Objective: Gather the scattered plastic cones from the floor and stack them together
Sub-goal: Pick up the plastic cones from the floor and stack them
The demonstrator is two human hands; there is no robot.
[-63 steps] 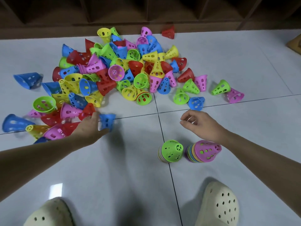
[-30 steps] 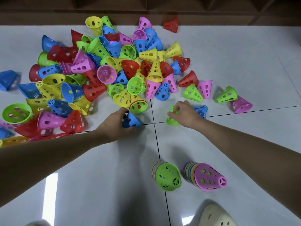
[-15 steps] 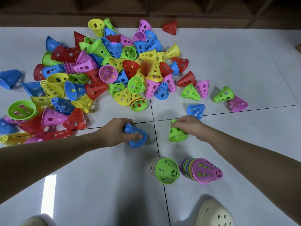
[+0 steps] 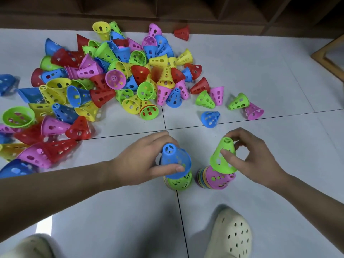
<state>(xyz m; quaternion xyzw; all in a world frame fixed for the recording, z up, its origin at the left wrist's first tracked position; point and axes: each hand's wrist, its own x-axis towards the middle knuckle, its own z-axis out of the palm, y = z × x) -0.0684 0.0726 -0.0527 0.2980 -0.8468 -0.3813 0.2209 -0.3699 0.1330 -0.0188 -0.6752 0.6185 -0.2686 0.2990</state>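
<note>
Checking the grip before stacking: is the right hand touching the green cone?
Touching. The head view shows the right hand pinching the green cone, thumb on its side.

loose cone pile far-left | two stacks near feet: left stack beside right stack

I see a blue cone gripped in my left hand, narrow end up, directly over a green-topped stack. My right hand pinches a green cone, tilted, its rim touching a pink-topped stack just below. Beyond both hands, a perforated multicolored pile of cones sprawls across the white floor, with a lone blue cone nearest my right hand.
</note>
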